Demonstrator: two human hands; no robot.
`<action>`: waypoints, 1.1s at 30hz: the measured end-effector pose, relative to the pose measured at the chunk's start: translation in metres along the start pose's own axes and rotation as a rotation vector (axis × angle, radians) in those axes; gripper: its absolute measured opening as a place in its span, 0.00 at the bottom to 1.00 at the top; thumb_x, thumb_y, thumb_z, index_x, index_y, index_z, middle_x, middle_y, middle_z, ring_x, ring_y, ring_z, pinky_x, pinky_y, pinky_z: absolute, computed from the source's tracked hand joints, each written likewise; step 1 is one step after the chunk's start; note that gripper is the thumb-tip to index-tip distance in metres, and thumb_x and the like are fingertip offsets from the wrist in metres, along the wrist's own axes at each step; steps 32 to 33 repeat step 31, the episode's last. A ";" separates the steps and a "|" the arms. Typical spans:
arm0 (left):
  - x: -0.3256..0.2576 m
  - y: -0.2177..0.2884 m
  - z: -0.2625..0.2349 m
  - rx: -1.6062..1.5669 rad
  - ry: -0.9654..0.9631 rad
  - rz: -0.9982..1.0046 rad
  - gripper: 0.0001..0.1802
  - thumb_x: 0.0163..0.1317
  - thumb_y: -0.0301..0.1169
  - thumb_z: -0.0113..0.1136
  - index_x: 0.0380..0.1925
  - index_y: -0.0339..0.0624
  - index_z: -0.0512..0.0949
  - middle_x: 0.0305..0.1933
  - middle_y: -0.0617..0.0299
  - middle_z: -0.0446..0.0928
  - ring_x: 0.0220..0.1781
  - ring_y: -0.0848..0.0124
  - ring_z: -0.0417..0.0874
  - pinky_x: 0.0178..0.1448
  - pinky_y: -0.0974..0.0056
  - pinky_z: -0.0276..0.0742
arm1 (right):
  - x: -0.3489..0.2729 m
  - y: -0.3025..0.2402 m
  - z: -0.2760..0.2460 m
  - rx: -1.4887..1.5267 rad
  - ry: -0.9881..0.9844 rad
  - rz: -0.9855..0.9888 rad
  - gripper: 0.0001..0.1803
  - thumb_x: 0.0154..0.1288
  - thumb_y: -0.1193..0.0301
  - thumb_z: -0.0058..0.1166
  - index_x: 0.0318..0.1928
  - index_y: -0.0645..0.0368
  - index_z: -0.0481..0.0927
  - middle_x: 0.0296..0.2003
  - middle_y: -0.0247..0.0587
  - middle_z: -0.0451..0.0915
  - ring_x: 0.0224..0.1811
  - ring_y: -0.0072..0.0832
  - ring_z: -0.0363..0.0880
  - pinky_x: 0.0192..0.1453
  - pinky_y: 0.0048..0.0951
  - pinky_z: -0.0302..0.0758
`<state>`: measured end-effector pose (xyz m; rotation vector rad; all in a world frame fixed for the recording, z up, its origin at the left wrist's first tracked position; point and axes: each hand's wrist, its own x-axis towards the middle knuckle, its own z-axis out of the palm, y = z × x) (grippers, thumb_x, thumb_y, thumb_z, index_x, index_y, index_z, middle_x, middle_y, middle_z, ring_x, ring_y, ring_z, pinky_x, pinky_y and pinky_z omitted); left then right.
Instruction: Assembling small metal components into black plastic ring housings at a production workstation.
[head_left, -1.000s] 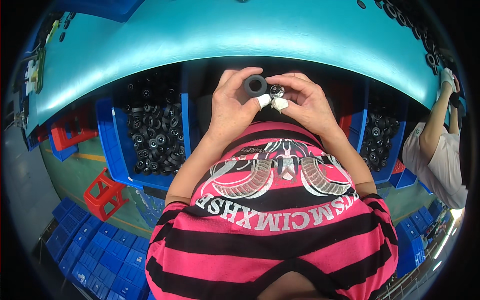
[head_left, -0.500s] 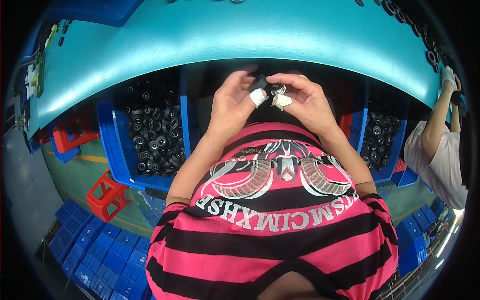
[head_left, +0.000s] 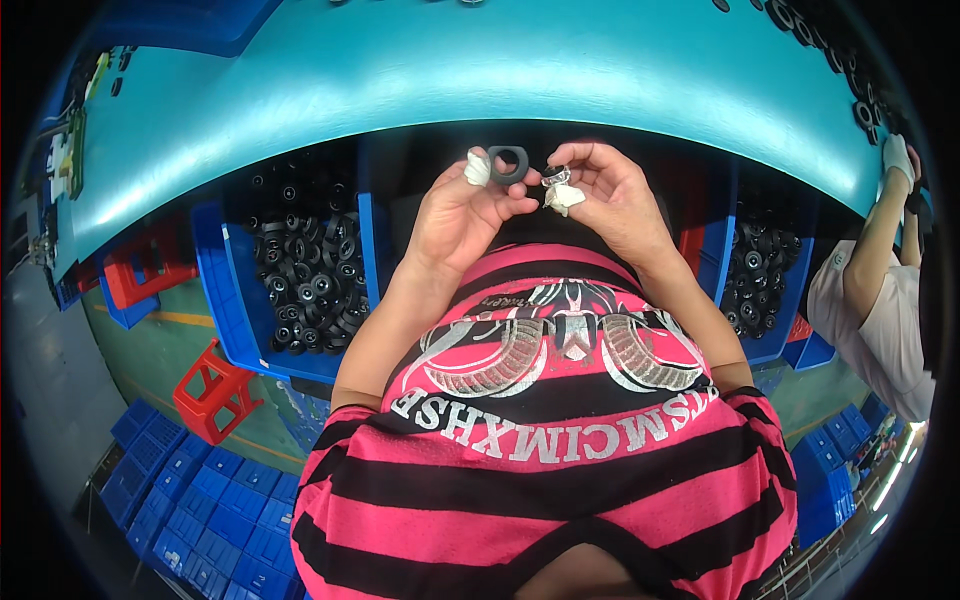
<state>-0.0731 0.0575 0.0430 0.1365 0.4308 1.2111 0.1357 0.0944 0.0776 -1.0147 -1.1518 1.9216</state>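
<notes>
Between the thumb and fingers of my left hand (head_left: 458, 212) is a black ring (head_left: 495, 165), its round hole turned toward me. My right hand (head_left: 618, 200) pinches a small shiny wheel hub (head_left: 556, 176), dark in the middle with a clear or silvery rim. The two parts are apart, side by side in front of my chest, just off the table edge. Both thumbs carry white wrapping. To my left a blue bin (head_left: 232, 290) holds many black wheels (head_left: 305, 275); another blue bin (head_left: 790, 340) with black wheels (head_left: 758, 265) is at my right.
The turquoise table (head_left: 480, 75) curves across the front, with black rings (head_left: 800, 35) along its far right. A co-worker's gloved hand (head_left: 897, 158) rests at the right edge. Red stools (head_left: 215, 390) and stacked blue crates (head_left: 215, 505) stand on the floor at left.
My left hand has turned the black ring so its hole now faces me, and has drawn slightly left from the hub. My right hand stays nearly in place, holding the hub.
</notes>
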 end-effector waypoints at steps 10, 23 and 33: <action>-0.003 -0.001 0.002 0.200 0.009 0.048 0.12 0.74 0.33 0.55 0.48 0.35 0.75 0.46 0.42 0.81 0.44 0.57 0.87 0.48 0.51 0.90 | 0.002 0.002 -0.005 -0.073 -0.013 0.000 0.16 0.69 0.75 0.52 0.55 0.63 0.79 0.42 0.36 0.82 0.42 0.19 0.81 0.48 0.23 0.81; -0.009 -0.008 0.020 0.756 0.176 0.102 0.14 0.77 0.36 0.53 0.53 0.37 0.72 0.38 0.54 0.80 0.30 0.72 0.83 0.33 0.64 0.88 | 0.004 0.017 -0.006 0.338 -0.185 0.246 0.09 0.70 0.72 0.60 0.48 0.59 0.83 0.38 0.30 0.82 0.30 0.13 0.72 0.32 0.17 0.69; -0.011 -0.012 0.019 0.933 0.173 0.205 0.16 0.76 0.33 0.54 0.58 0.37 0.71 0.40 0.60 0.79 0.33 0.76 0.81 0.37 0.67 0.86 | 0.005 0.024 -0.010 0.194 -0.117 0.171 0.07 0.69 0.71 0.62 0.46 0.54 0.82 0.38 0.27 0.80 0.31 0.13 0.72 0.33 0.17 0.70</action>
